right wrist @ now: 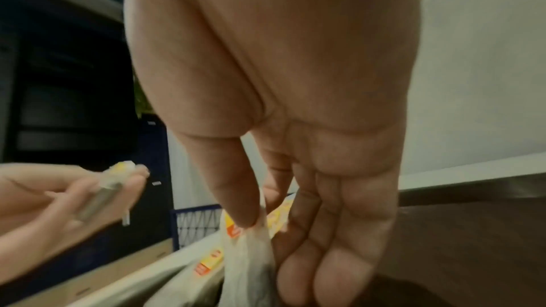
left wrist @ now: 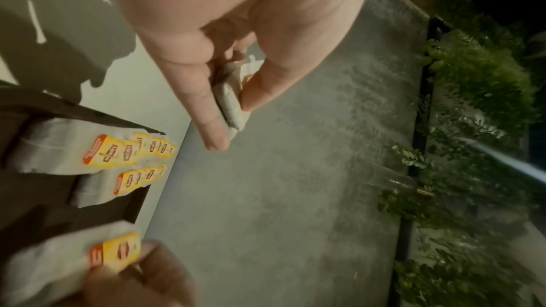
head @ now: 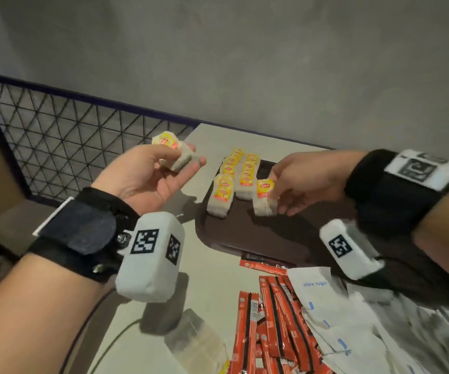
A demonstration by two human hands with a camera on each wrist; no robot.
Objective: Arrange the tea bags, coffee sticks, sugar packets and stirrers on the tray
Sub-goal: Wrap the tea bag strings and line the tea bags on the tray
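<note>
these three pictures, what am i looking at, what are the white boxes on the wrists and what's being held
A person is working with bare hands. The white boxes are wrist cameras; a third camera sits on the head. The head view shows both hands above a pale table bearing a dark tray. Two rows of tea bags lie on it. The left hand holds a small stack of tea bags; the right hand pinches one tea bag over the tray. Red coffee sticks and white sugar packets wait nearby.

Black wrist straps; white marker-tagged camera blocks.
</note>
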